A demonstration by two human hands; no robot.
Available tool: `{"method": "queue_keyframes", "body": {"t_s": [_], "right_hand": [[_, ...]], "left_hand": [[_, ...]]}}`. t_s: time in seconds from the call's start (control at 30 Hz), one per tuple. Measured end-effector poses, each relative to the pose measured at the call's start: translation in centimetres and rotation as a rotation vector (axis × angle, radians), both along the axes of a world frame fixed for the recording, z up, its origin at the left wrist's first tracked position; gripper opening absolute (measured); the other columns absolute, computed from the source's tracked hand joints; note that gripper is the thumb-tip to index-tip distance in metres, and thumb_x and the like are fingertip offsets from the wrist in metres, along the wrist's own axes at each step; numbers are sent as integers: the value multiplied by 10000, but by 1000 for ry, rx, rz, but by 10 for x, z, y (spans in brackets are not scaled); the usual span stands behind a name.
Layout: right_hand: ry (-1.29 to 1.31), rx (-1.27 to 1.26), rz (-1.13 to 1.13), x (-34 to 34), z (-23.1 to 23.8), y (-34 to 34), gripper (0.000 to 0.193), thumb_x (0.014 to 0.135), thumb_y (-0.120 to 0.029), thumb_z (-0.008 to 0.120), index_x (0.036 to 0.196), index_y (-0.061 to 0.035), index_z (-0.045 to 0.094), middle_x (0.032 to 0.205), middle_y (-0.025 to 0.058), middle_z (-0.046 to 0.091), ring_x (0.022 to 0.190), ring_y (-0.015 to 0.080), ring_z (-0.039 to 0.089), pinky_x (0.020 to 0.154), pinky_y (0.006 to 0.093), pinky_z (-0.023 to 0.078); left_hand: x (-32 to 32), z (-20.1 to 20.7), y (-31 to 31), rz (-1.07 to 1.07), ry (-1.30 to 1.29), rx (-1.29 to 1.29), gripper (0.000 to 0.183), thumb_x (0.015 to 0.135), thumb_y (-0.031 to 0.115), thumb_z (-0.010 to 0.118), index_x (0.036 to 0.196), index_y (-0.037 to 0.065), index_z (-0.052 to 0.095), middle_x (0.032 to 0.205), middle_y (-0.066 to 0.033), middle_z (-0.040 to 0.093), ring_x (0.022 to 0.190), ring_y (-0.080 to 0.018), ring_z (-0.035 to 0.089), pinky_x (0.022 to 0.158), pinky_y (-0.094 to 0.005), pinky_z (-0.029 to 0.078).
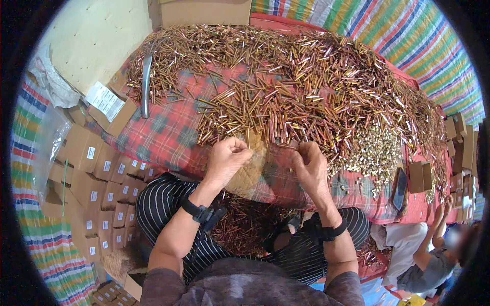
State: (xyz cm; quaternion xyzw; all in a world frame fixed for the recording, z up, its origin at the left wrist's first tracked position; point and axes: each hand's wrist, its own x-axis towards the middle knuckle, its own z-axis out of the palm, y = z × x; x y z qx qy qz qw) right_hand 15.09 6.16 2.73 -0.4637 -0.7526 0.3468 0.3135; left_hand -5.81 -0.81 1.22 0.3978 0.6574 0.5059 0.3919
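Observation:
My left hand (228, 159) is closed in a pinch on a thin brass-coloured metal rod (248, 136) that points up and away. To its right, my right hand (312, 166) has its fingers closed around a short copper-coloured rod (285, 146) lying sideways, its tip toward the left hand. The hands are apart, over a worn tan patch (251, 176) on a red plaid cloth (176, 135). Just beyond them spreads a big heap of similar metal rods (291, 109). A pile of small shiny metal pieces (375, 153) lies right of my right hand.
Stacked brown cardboard boxes (104, 186) stand at left, with more boxes (462, 148) at far right. A curved metal bar (146, 84) lies on the cloth. Loose rods (237, 222) fill the space between my legs. Another person (429, 260) sits at lower right.

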Motion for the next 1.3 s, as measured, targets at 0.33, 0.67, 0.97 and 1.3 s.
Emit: {"method": "queue_keyframes", "body": {"t_s": [0.33,0.67,0.97,1.3], "right_hand": [[890,-507,-48,-13,-16,-8,194,889,-23,563,1068,-13,487,864,36,595,739,91,579,661,214,490],[842,-481,-18,-15,-11,-14,171,887,-34,574,1048,-23,516,854,21,618,748,89,588,679,216,486],[-80,171,77,-1,11,-11,143,837,-141,642,877,-4,627,756,128,634,676,267,622,580,343,478],[-251,182,211,5,-9,-11,132,741,-67,649,857,-10,627,820,173,613,697,334,612,616,387,490]], "left_hand": [[30,12,-14,-256,-593,-65,260,851,127,568,1083,9,555,746,-19,589,625,-74,553,552,-182,431],[36,6,-16,-312,-393,-34,272,926,196,547,1121,11,583,713,57,460,568,0,355,480,-156,262],[35,-9,-13,-224,-713,-57,219,907,124,560,1091,7,572,754,5,544,554,-26,386,477,-151,288],[35,1,-11,-123,-741,-77,99,865,76,590,942,14,595,739,-49,591,541,-44,441,479,-167,322]]}}
